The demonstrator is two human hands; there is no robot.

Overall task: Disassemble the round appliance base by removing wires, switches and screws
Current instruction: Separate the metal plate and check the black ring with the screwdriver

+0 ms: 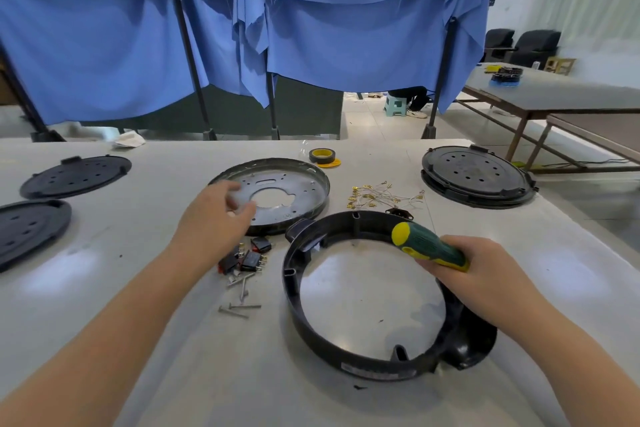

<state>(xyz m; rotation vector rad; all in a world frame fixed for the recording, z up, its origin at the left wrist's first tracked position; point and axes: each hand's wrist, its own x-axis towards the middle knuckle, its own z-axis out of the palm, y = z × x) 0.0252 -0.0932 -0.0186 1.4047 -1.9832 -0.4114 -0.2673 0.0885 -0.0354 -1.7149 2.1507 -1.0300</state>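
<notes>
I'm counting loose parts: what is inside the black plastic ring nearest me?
Inside the black ring only bare table shows, with a few tiny specks. The right hand, gripping the screwdriver, covers the ring's right side, so anything there is hidden.

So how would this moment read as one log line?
left hand: open, over metal plate | right hand: holds screwdriver | black ring: emptied | switches, screws: on table

Black perforated discs (75, 175): three. Tape rolls (324, 156): one. Screwdrivers (429, 246): one. Black rings (363, 295): one. Metal plates (277, 191): one.
</notes>
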